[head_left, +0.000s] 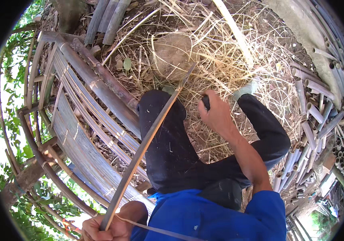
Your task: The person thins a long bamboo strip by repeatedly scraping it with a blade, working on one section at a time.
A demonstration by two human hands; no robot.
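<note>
A long, narrow bamboo strip (140, 152) slants up from the lower left, across my left thigh, to a darker, thin far end. My left hand (107, 229) is closed round its near end. A thin, pale sliver (160, 229) runs from beside that hand across my blue shirt. Between my knees, my right hand (218, 114) is closed on a short black thing (206, 102) that looks like a handle; whether a blade extends from it I cannot tell. This hand is apart from the strip, to the right of its far end.
Pale bamboo shavings (220, 64) cover the ground ahead, around a rounded stone (173, 56). A slatted bamboo bench (79, 132) stands close on my left. Cut bamboo tubes (314, 112) are piled on the right. Several split bamboo lengths (107, 20) lie at the far left.
</note>
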